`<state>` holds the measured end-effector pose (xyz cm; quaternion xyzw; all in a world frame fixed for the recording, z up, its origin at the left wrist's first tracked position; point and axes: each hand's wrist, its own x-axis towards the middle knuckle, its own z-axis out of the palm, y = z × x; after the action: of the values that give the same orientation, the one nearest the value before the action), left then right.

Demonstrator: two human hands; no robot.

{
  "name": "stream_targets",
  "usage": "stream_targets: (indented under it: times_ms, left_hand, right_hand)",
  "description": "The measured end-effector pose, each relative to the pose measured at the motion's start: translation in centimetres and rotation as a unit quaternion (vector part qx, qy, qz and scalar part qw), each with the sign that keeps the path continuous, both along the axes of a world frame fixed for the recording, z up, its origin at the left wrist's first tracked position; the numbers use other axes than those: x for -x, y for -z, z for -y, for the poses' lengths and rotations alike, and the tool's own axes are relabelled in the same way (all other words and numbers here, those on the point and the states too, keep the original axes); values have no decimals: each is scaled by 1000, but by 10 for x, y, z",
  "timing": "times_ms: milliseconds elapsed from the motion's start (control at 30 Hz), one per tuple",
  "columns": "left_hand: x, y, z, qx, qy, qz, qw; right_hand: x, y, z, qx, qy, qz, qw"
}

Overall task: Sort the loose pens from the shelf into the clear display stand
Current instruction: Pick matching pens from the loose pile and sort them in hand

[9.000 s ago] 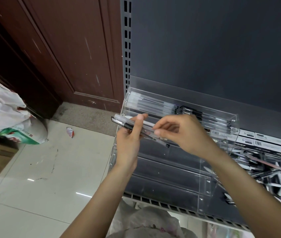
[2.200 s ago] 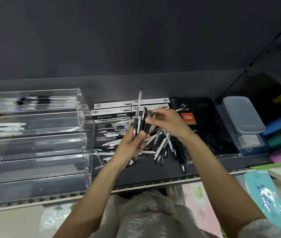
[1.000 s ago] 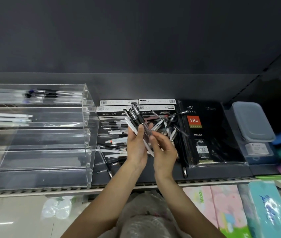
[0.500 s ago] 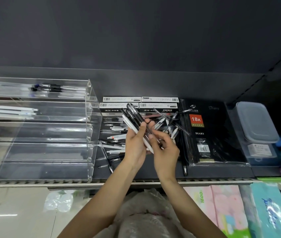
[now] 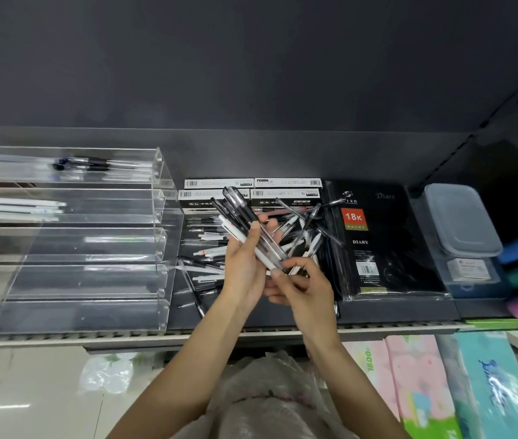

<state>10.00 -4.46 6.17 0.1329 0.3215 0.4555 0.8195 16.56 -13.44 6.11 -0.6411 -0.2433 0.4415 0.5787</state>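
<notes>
Left hand [image 5: 245, 267] clutches a bundle of pens [image 5: 245, 223]; right hand [image 5: 305, 286] pinches its lower end. Stand [image 5: 162, 236], at 9 o'clock, has two tiers filled; many loose pens [image 5: 207, 251] remain on the shelf [image 5: 393, 308].

black diary [image 5: 378, 242] | lidded plastic box [image 5: 460, 217] just right of diary | white boxes [image 5: 287, 182] left of diary

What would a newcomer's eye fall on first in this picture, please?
First, the two hands at the centre: the left hand grips a fanned bundle of pens, and the right hand pinches at its lower end. Under them a heap of loose pens lies on the dark shelf. To the left stands the clear display stand, with pens in its top two tiers only.
</notes>
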Motion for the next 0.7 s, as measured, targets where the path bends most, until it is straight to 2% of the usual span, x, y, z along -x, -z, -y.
stream_targets:
  times_ms: [200,367,400,467,567,633,700]
  left_hand:
    - [6,2,-2,4,-31,44,999]
    - [26,4,-16,31,-57,137,988]
    - [32,4,-20,10,-53,119,991]
    - [35,4,-21,-52,0,18,998]
    - [27,6,-5,-100,115,-152,977]
    - [20,6,7,-123,167,-192,959]
    - [15,4,15,-149,201,-208,945]
  right_hand:
    - [-10,3,20,-20,8,-24,999]
    - [-36,3,36,-56,52,-35,996]
    - [-44,0,38,-68,63,-56,994]
    - [-63,-8,36,-86,51,-71,992]
    - [-82,-31,14,-59,-53,57,995]
    - [-84,-45,-9,-32,-118,142,982]
    - [-82,-52,-31,-15,-161,182,970]
